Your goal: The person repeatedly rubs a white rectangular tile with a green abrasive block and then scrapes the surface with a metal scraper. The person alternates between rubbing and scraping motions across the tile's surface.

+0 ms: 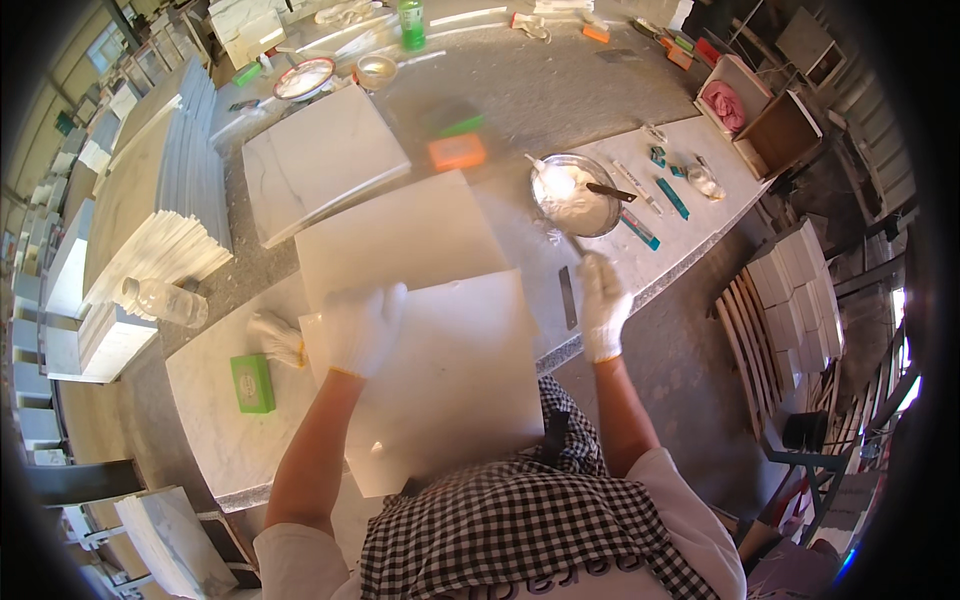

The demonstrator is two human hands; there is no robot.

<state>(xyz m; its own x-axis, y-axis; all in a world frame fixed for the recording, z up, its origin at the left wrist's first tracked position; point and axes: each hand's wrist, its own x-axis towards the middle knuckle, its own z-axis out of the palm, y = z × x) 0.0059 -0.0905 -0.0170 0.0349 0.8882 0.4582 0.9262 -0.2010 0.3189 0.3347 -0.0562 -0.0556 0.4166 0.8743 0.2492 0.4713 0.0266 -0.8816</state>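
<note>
My left hand (365, 328), in a white glove, grips the far-left edge of a glossy white tile (450, 370). The tile stands tilted in front of my checked apron, over another pale tile (400, 235) that lies on the stone worktop. My gloved right hand (604, 305) is closed around a thin dark tool (574, 245), smeared by motion, just below a metal bowl (534, 200) of white paste (580, 210). A dark-handled spatula (610, 192) rests in that bowl. Between my hands a flat dark metal strip (568, 297) lies on the worktop.
A green block (252, 384), a glove (277, 338) and a clear bottle (165, 302) are at the left, by stacked slabs (150, 200). Beyond lie a marbled tile (325, 160) and an orange block (456, 151). Teal-and-white tubes (640, 229) and an open box (745, 100) are at the right.
</note>
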